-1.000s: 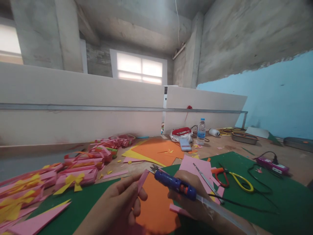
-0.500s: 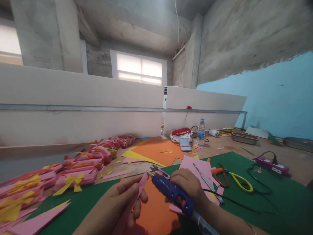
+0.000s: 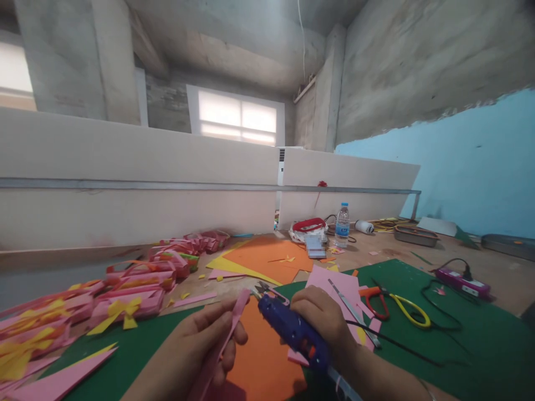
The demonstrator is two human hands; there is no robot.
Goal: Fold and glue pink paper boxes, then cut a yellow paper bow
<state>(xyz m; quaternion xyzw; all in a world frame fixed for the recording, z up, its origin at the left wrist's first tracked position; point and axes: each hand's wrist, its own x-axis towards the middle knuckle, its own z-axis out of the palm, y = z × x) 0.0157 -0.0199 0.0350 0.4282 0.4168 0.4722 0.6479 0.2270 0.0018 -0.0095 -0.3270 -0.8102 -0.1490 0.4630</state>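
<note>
My left hand point(image 3: 209, 334) pinches a pink paper strip point(image 3: 228, 334) between thumb and fingers, its upper end pointing up and away from me. Wrapped around a blue hot glue gun point(image 3: 288, 328) is my right hand point(image 3: 320, 312). The gun's nozzle points up and left, close to the tip of the strip; whether they touch I cannot tell. A glue stick point(image 3: 343, 384) sticks out of the gun's rear. Beneath both hands lies an orange sheet point(image 3: 263, 356) on a green cutting mat point(image 3: 167, 328). Small thread snips point(image 3: 271, 291) rest just beyond the nozzle.
Pink paper boxes with yellow bows point(image 3: 125, 312) crowd the left side. Scissors point(image 3: 393, 306), a craft knife point(image 3: 351, 306) and pink sheets point(image 3: 326, 284) lie right of my hand. Farther back stand a water bottle point(image 3: 341, 227) and orange sheets point(image 3: 267, 256). A purple power strip point(image 3: 462, 283) sits at right.
The strip's tip and the gun's nozzle have drawn slightly apart, with my left hand shifting a little left. Both hands keep their hold.
</note>
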